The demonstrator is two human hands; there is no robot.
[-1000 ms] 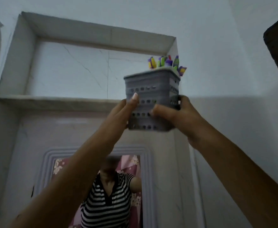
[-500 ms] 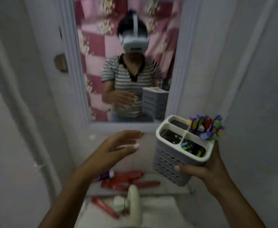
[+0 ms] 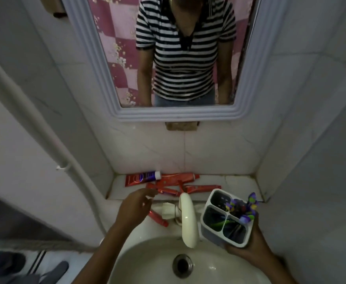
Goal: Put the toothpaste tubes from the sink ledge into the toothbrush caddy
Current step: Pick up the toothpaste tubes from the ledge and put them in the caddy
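Observation:
Several red toothpaste tubes point(image 3: 188, 184) lie in a loose pile on the tiled sink ledge point(image 3: 237, 183) behind the tap. One red and purple tube point(image 3: 142, 178) with a white cap rests at the pile's left. Another red tube point(image 3: 157, 217) lies lower, on the basin rim left of the tap. My left hand point(image 3: 136, 206) hovers over the pile's near edge, fingers apart and empty. My right hand point(image 3: 250, 244) holds the grey toothbrush caddy point(image 3: 225, 219) from below, to the right of the tap. Colourful toothbrushes stand in its compartments.
A white tap point(image 3: 187, 218) juts over the white basin point(image 3: 147, 263) between my hands. A framed mirror point(image 3: 110, 78) hangs on the wall above the ledge. A white pipe point(image 3: 45, 136) runs down the left wall. Dark slippers point(image 3: 6, 261) lie on the floor at the lower left.
The caddy came down from the high wall niche to beside the tap, held now in my right hand alone. My left hand let go and moved over the tubes. The view tilted down.

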